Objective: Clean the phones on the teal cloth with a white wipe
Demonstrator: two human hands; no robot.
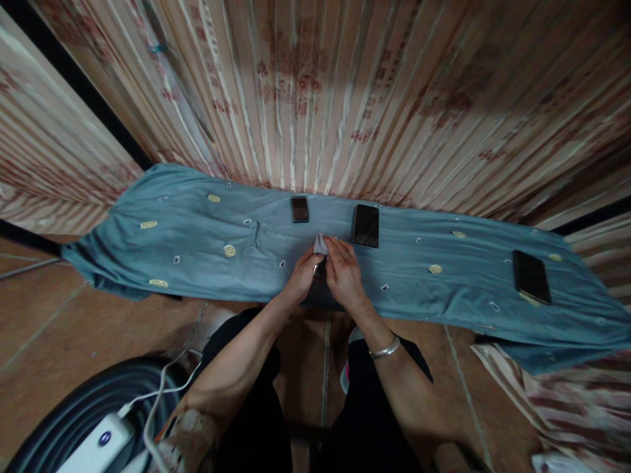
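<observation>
My left hand (pixel 300 277) and my right hand (pixel 345 274) meet over the front half of the cloth-covered surface, fingers closed. Between them is a small grey cloth (pixel 321 245), bunched up and pinched under my right fingers. Just below it a small dark object (pixel 322 267) with a shiny edge shows, held in my left hand; most of it is hidden. Beyond my hands lie a small dark flat square item (pixel 300 209) and a black phone-like slab (pixel 365 226), both flat on the blue-green patterned cloth (pixel 266 263).
Another black slab (pixel 531 276) lies far right on the cloth. A patterned curtain (pixel 315 98) hangs behind. At lower left, a white power bank (pixel 98 447) with a white cable (pixel 160 387) rests by a coiled black hose (pixel 54 407).
</observation>
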